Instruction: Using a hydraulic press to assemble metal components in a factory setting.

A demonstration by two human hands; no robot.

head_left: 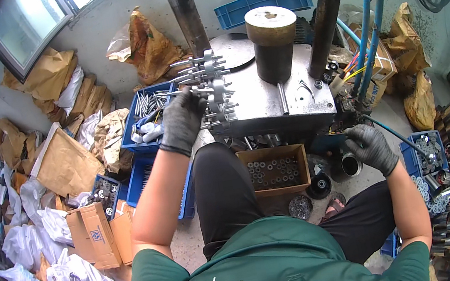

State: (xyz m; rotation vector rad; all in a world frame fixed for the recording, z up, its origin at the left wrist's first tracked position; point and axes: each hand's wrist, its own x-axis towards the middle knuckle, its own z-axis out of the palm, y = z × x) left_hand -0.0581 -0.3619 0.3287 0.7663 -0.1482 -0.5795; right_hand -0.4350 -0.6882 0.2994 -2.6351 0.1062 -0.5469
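Gloved left hand [182, 121] at a cluster of metal parts [216, 85] along the left edge of a steel machine bed [251, 99], whether its fingers clamp one cannot be told, gloved right hand [373, 149] near an open metal cylinder [352, 165], fingers apart

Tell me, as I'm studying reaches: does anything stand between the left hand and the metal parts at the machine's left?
Nothing visible does. The left hand is at the metal parts, overlapping them in this view; a blue bin lies off to the left.
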